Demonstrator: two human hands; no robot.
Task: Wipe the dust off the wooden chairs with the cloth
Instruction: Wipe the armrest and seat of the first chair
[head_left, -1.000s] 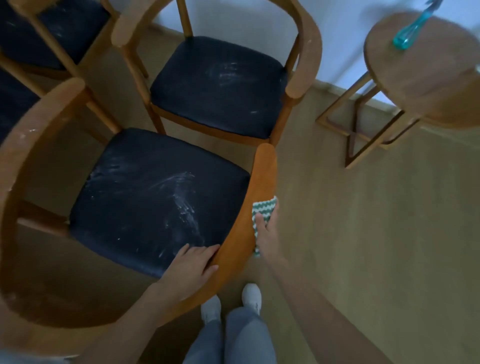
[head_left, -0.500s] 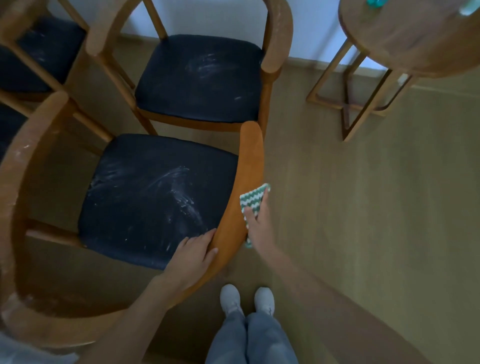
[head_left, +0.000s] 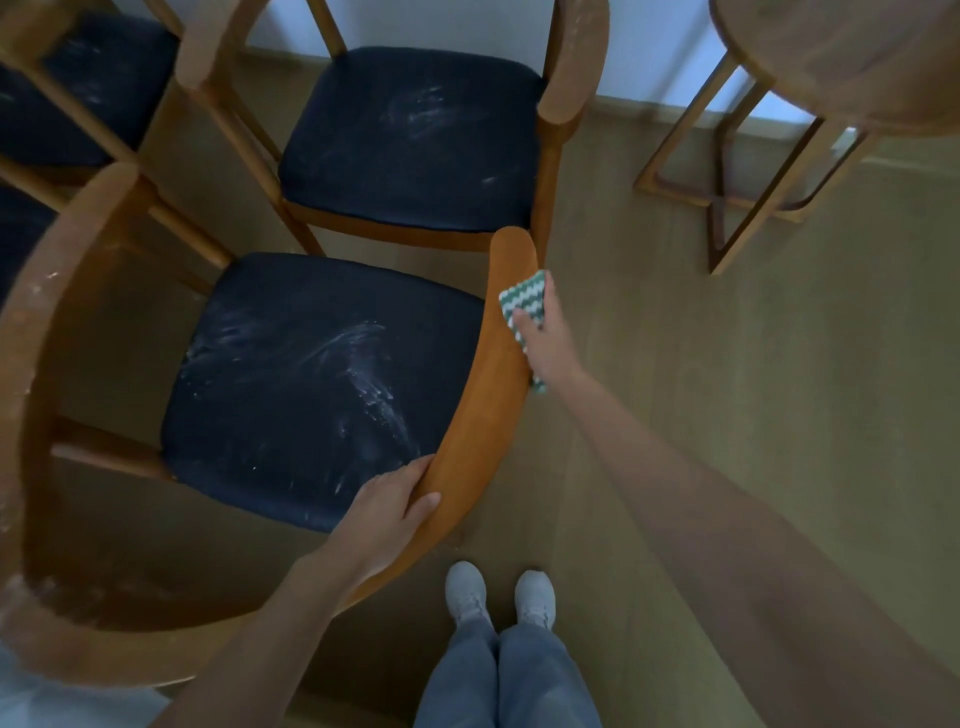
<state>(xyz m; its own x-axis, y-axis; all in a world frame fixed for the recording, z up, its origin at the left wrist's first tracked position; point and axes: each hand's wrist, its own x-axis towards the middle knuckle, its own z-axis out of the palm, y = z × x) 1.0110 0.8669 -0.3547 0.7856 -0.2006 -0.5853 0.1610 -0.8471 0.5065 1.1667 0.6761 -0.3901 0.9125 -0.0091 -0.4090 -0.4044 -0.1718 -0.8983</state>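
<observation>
The nearest wooden chair (head_left: 483, 395) has a curved armrest and a dark blue seat streaked with white dust. My left hand (head_left: 384, 514) grips the near part of its right armrest, fingers curled over the inner edge. My right hand (head_left: 543, 338) presses a green and white zigzag cloth (head_left: 522, 299) against the outer side of that armrest, close to its far tip. Most of the cloth lies hidden under the hand. A second dusty chair (head_left: 415, 140) stands just behind.
More chairs (head_left: 78, 93) crowd the far left. A round wooden side table (head_left: 831, 62) on crossed legs stands at the upper right by the white wall. Bare wooden floor (head_left: 753, 364) spreads to the right. My feet in grey shoes (head_left: 498, 597) stand by the chair.
My right hand has slid the cloth along the outside of the armrest toward its far tip. My left hand keeps its grip on the armrest. The view has tilted downward.
</observation>
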